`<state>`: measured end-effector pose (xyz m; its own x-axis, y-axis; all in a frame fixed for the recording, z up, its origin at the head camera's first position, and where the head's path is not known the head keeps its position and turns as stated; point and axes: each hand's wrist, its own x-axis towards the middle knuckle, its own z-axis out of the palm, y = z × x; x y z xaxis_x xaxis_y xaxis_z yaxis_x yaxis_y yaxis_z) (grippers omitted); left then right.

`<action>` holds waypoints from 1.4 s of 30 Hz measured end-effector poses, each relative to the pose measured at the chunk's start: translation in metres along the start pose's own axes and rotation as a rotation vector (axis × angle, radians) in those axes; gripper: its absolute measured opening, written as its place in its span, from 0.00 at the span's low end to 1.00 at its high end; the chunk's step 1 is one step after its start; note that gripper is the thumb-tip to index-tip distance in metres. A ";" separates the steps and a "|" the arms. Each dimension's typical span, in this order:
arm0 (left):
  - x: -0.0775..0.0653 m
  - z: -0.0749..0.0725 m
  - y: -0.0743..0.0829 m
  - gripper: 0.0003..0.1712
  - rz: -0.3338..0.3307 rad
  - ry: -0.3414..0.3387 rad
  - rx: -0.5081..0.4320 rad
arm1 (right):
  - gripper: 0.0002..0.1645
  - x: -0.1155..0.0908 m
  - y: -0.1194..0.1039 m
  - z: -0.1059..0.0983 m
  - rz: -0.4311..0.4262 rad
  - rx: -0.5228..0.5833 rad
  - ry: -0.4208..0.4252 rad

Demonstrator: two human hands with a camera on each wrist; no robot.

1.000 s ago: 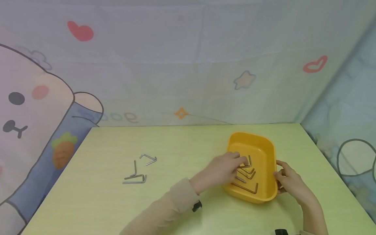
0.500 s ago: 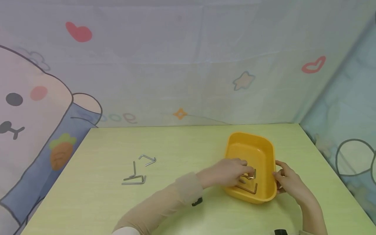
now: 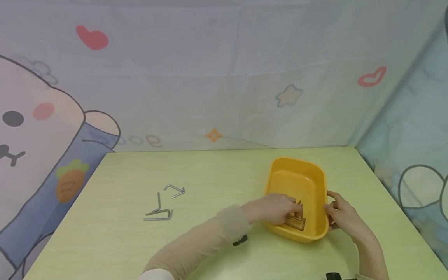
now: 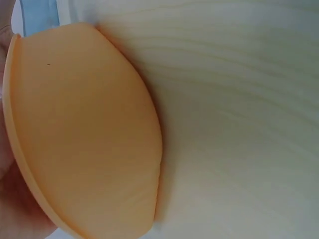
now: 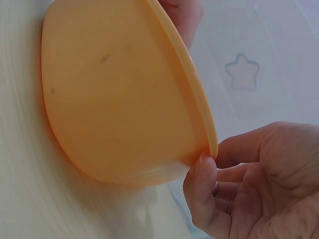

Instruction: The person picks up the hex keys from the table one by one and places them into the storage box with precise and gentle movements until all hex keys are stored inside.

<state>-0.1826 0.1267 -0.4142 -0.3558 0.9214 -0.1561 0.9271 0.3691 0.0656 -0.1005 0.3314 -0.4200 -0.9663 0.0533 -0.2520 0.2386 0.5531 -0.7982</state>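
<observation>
My left hand point(image 3: 274, 209) reaches down into the yellow plastic basin point(image 3: 316, 229) in the head view, fingers curled. It pinches an L-shaped hex key point(image 3: 301, 212), partly covered by the fingers. Another hex key point(image 3: 296, 226) lies on the basin floor just in front of the hand; others there may be hidden under it. At the basin's right side, my right hand point(image 3: 344, 214) pinches the rim between thumb and fingers, seen closely in the right wrist view. The left wrist view mostly shows the basin's outer wall point(image 4: 89, 129), with a bit of hand at the left edge.
Several silver hex keys lie loose on the left of the light wooden table point(image 3: 217, 175), among them a bent key point(image 3: 158, 219) in front and an upright-lying key point(image 3: 159, 201). A printed cloth point(image 3: 189, 85) hangs behind the table and along its sides.
Inside the basin, my left hand has moved toward the front right, and the hex key in its fingers has moved with it. My right hand stays on the rim.
</observation>
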 end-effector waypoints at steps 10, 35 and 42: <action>0.002 0.002 0.002 0.20 -0.057 -0.071 -0.018 | 0.35 0.000 0.000 0.000 -0.008 -0.001 0.006; 0.003 -0.002 0.002 0.11 -0.051 0.021 0.002 | 0.35 0.001 0.000 -0.001 -0.004 -0.016 0.001; -0.006 -0.001 0.003 0.17 -0.031 0.081 0.023 | 0.35 0.001 0.001 -0.001 -0.002 -0.010 -0.004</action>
<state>-0.1775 0.1228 -0.4116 -0.3918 0.9168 -0.0777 0.9176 0.3955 0.0393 -0.1017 0.3326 -0.4204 -0.9664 0.0486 -0.2525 0.2355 0.5619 -0.7930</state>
